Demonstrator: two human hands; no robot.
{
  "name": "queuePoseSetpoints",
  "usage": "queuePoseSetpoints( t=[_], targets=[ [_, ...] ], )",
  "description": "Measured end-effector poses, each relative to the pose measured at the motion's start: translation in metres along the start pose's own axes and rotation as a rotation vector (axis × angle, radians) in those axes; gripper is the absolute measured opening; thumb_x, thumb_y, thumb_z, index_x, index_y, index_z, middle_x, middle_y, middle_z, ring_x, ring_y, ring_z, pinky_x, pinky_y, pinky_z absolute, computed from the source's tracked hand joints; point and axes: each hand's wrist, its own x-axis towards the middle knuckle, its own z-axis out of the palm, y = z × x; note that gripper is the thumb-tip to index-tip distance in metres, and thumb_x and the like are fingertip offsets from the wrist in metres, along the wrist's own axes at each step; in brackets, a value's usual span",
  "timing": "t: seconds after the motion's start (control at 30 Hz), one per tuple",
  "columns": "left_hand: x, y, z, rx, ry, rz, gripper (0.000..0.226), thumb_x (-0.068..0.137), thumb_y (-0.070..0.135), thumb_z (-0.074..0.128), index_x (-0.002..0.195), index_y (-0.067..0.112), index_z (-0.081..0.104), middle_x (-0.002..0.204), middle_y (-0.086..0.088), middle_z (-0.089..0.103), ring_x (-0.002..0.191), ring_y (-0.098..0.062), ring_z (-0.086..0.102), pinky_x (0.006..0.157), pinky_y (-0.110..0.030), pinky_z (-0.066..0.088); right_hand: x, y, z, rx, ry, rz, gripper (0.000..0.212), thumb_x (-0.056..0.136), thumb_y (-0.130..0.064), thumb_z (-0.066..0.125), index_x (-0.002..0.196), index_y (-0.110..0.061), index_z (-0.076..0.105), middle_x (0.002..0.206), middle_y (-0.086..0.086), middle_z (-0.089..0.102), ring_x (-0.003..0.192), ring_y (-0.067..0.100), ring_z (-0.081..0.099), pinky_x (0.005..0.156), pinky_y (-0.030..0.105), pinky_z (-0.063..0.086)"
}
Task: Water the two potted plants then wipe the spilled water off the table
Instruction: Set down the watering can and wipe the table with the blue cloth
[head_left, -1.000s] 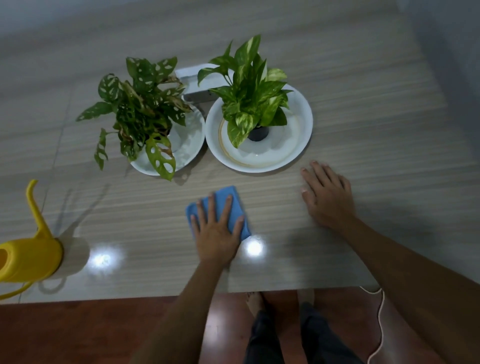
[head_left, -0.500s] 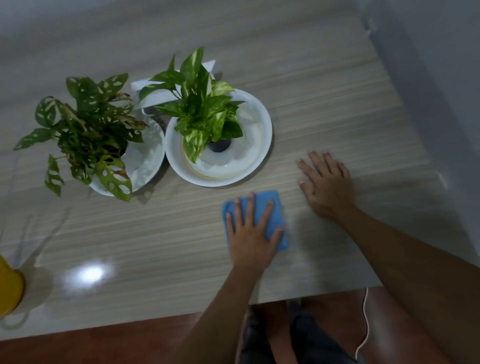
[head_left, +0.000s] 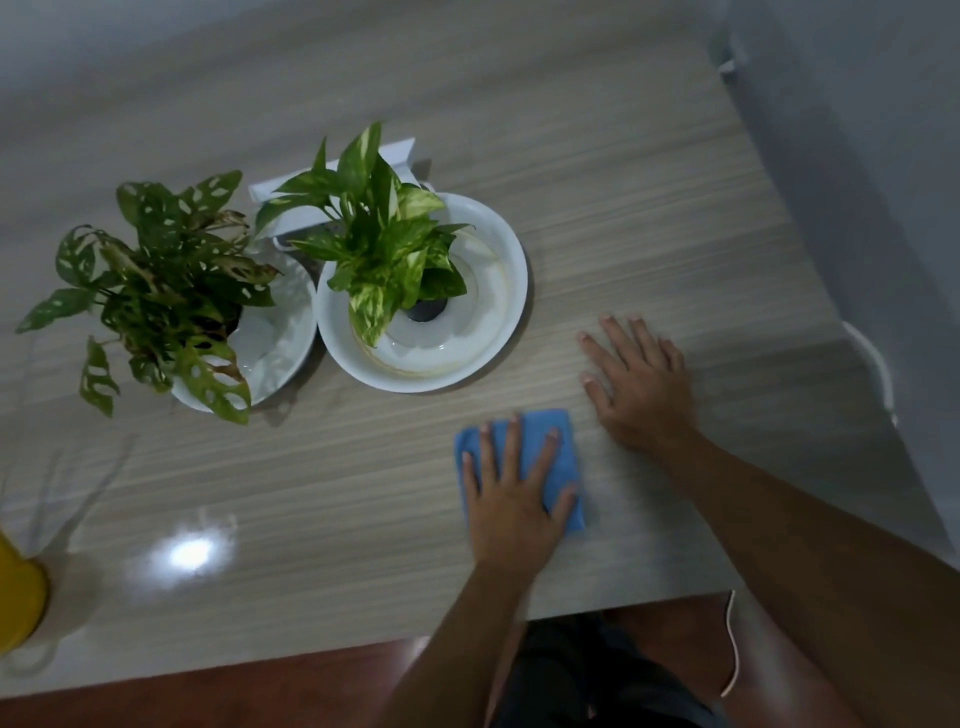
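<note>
left hand (head_left: 511, 501) flat, fingers (head_left: 510, 447) spread, palm pressing the cloth (head_left: 563, 467) onto the table (head_left: 623, 208); not gripping, just pinning it down. right hand (head_left: 641, 382) flat on bare wood just right of the cloth, fingers a little apart, holding nothing, looks like bracing

cloth is blue, folded, near the front edge, in front of the right plant (head_left: 382, 244). both plants sit in white dishes (head_left: 511, 291), left plant (head_left: 166, 291) beside it, dishes touching or nearly so. white box (head_left: 400, 150) behind them. yellow can (head_left: 18, 592) at far left edge, mostly out of frame

judgement: watering done, wipe step in progress

risks:
- can't see any water on the wood; glare patch (head_left: 192, 553) front left could hide a film, so a spot gets missed
- wipe stroke toward the plants could knock a dish, right one seems to hold some water, would slosh out
- cloth only pinned by a flat palm, fast stroke and it slides out or bunches
- sweeping toward the near edge pushes water onto the floor
- hanging leaves of left plant easy to snag if wiping that side

writing: none legible, no brand or label on cloth, dishes, box or can
</note>
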Motion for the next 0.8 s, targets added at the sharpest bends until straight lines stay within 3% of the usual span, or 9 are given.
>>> queuePoseSetpoints(
  t=[0.17,0.3,0.37,0.43,0.57,0.67,0.8],
  targets=[
    [-0.033,-0.057,-0.004,0.006,0.042,-0.212,0.070,0.098,0.068,0.030,0.161,0.042,0.014,0.172,-0.001,-0.001,0.157,-0.035,-0.004,0.121,-0.064,0.015,0.003,-0.001,0.000,-0.042,-0.087,0.014,0.055,0.096,-0.051,0.039,0.150,-0.039,0.037,0.162,-0.005,0.028,0.150,0.025,0.020,0.116,0.048,0.019],
    [-0.072,0.001,0.011,-0.037,-0.001,0.000,0.071,0.092,0.067,0.046,0.157,0.042,0.030,0.170,-0.005,0.016,0.156,-0.041,0.008,0.119,-0.063,0.017,0.003,-0.004,-0.001,-0.052,-0.088,0.022,0.055,0.096,-0.051,0.037,0.149,-0.038,0.039,0.162,-0.004,0.029,0.150,0.025,0.021,0.115,0.049,0.021],
    [-0.056,0.030,0.013,-0.059,0.035,0.129,0.068,0.093,0.067,0.047,0.155,0.043,0.034,0.169,-0.004,0.022,0.155,-0.040,0.012,0.120,-0.062,0.018,0.003,-0.004,-0.001,-0.044,-0.102,0.026,0.055,0.095,-0.051,0.035,0.149,-0.038,0.039,0.162,-0.004,0.028,0.150,0.025,0.021,0.115,0.050,0.021],
    [-0.023,0.032,0.010,-0.082,0.053,0.141,0.068,0.094,0.068,0.043,0.156,0.044,0.030,0.169,-0.003,0.020,0.156,-0.038,0.010,0.121,-0.062,0.018,0.004,-0.005,-0.003,-0.048,-0.122,0.031,0.056,0.095,-0.052,0.033,0.149,-0.038,0.037,0.162,-0.005,0.027,0.150,0.025,0.021,0.115,0.050,0.022],
    [0.026,-0.020,-0.006,-0.009,0.044,-0.054,0.068,0.098,0.069,0.030,0.160,0.044,0.015,0.172,-0.001,0.004,0.157,-0.036,-0.001,0.122,-0.062,0.013,0.010,0.000,-0.009,-0.008,-0.120,0.016,0.056,0.094,-0.048,0.031,0.147,-0.033,0.043,0.158,-0.004,0.037,0.146,0.024,0.029,0.110,0.045,0.026],
    [-0.002,-0.047,-0.006,0.003,0.061,-0.194,0.069,0.098,0.068,0.029,0.161,0.042,0.015,0.172,-0.001,0.003,0.157,-0.036,0.000,0.121,-0.063,0.017,0.030,0.020,-0.013,-0.001,-0.094,-0.011,0.055,0.094,-0.045,0.032,0.143,-0.027,0.050,0.153,0.001,0.044,0.142,0.026,0.037,0.104,0.043,0.032],
    [-0.051,0.009,0.009,-0.051,0.018,-0.155,0.072,0.092,0.066,0.045,0.158,0.039,0.030,0.170,-0.006,0.017,0.155,-0.042,0.011,0.117,-0.065,0.022,0.075,0.050,-0.013,-0.022,-0.054,-0.047,0.051,0.096,-0.044,0.038,0.141,-0.026,0.052,0.152,0.006,0.045,0.141,0.032,0.039,0.102,0.047,0.035]
  ],
)
